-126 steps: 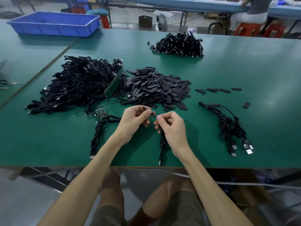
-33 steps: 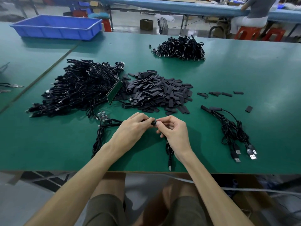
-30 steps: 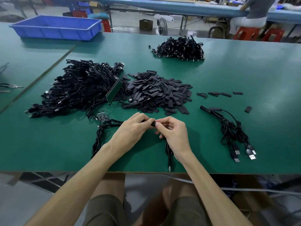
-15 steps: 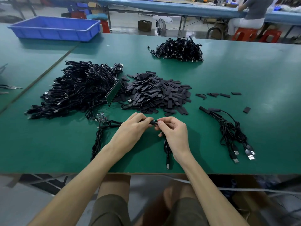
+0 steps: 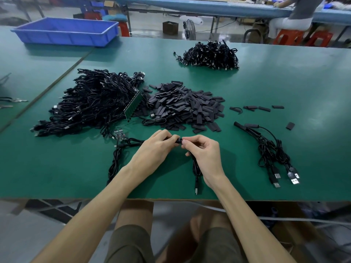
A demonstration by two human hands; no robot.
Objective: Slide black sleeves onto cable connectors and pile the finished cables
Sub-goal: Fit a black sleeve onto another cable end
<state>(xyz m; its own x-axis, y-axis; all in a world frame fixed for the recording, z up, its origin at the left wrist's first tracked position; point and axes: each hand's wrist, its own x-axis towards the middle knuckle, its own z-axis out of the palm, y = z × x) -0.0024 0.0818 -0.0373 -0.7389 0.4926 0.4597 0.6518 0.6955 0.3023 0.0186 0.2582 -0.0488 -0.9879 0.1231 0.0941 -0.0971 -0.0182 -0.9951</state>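
Observation:
My left hand (image 5: 154,149) and my right hand (image 5: 204,154) meet just above the green table (image 5: 294,88). The left hand's curled fingers pinch a short black sleeve (image 5: 178,140); most of it is hidden by the fingers. The right hand pinches the end of a black cable (image 5: 195,168), whose bundled length hangs below the hand to a USB plug near the table's front edge. Behind the hands lies a heap of loose black sleeves (image 5: 182,106). A small pile of sleeved cables (image 5: 269,150) lies to the right.
A large tangle of black cables (image 5: 91,103) and a green circuit board strip (image 5: 133,106) lie at left. One cable with a small board (image 5: 117,149) lies beside my left wrist. Another cable heap (image 5: 210,56) sits far back, a blue bin (image 5: 66,31) far left. Several stray sleeves (image 5: 264,108) lie right.
Both hands have come lower and closer together since four seconds ago. Over the last second they hold nearly still, fingertips working at the sleeve and cable end.

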